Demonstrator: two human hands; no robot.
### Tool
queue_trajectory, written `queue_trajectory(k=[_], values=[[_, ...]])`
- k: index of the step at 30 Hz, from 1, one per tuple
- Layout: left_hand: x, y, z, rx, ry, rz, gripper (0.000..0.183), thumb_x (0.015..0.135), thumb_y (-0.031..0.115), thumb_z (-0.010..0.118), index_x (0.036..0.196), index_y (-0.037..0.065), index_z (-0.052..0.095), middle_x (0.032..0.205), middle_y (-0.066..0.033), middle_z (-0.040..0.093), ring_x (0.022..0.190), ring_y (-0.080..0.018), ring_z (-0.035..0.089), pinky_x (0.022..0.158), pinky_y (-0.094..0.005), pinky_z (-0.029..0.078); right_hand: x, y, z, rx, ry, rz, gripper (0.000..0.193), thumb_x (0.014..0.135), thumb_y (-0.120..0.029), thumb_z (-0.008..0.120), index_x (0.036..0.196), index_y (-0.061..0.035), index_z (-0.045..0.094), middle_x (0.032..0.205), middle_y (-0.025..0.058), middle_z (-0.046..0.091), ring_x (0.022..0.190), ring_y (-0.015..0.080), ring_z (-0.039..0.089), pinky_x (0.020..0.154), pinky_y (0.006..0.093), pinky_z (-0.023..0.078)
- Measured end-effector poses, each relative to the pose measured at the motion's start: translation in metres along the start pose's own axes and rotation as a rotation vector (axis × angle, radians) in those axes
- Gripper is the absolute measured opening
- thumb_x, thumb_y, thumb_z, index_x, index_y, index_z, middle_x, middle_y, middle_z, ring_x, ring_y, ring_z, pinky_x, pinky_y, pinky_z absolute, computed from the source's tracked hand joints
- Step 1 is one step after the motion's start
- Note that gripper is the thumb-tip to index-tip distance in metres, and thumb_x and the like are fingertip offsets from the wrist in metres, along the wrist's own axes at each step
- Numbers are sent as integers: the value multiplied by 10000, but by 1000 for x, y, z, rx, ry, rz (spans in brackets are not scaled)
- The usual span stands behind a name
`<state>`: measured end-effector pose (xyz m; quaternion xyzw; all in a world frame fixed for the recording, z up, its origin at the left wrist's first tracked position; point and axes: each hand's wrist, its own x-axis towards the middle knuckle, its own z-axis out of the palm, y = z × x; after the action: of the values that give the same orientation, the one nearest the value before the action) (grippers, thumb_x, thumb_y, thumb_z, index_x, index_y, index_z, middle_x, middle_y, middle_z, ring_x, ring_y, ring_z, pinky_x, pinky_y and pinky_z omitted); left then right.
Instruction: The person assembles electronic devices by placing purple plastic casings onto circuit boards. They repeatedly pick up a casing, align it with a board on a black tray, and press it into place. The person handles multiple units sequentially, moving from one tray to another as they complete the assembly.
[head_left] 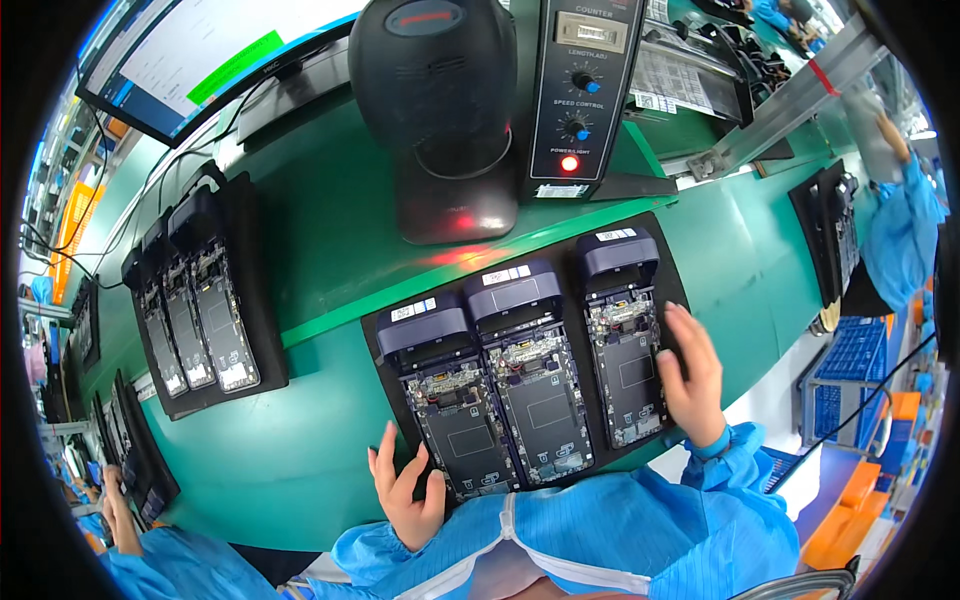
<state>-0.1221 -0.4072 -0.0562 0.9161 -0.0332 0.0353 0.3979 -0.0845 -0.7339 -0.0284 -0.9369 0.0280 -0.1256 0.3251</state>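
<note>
Three opened handheld electronic devices lie side by side on a black mat (672, 268) in front of me. Each has a dark purple top housing with a white label, and bare circuit boards around a black battery. My left hand (412, 502) is beside the lower left edge of the left device (465, 432), fingers apart and holding nothing. Along the right edge of the right device (632, 372), my right hand (697, 385) is spread, its thumb near the casing; whether it touches is unclear. The middle device (542, 402) sits close against the left one.
A black scanner (435, 100) on a stand glows red beyond the mat. Beside it stands a control box (578, 110) with knobs. A monitor (215, 65) and another mat (268, 335) bearing similar devices are at left. Other people's hands (118, 510) show at both sides.
</note>
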Motion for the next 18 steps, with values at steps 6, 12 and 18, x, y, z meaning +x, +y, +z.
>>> queue_trajectory(k=[6, 12, 18], values=[[-3, 1, -2, 31, 4, 47, 304, 625, 105, 595, 909, 3, 627, 1318, -296, 244, 1214, -469, 223, 1002, -522, 119, -14, 5, -2, -174, -98, 65, 414, 725, -172, 590, 1114, -55, 519, 1212, 170, 369, 1115, 381, 328, 933, 447, 265], [1, -3, -8, -84, -145, 243, 426, 649, 160, 651, 1043, 17, 579, 1333, -291, 211, 1239, -446, 191, 1013, -484, 118, -22, -2, 1, -234, -235, 84, 552, 687, -259, 599, 1193, -87, 460, 1306, 146, 282, 1191, 403, 204, 946, 496, 191], [-1, 5, -10, -1527, 7, -343, 577, 753, -34, 438, 1301, -12, 257, 1396, -147, 157, 1286, -228, 182, 1039, -312, 132, -4, 39, -30, 600, -2, 561, 550, 763, -107, 539, 1268, -42, 333, 1036, 87, 481, 856, 140, 484, 723, 247, 411]])
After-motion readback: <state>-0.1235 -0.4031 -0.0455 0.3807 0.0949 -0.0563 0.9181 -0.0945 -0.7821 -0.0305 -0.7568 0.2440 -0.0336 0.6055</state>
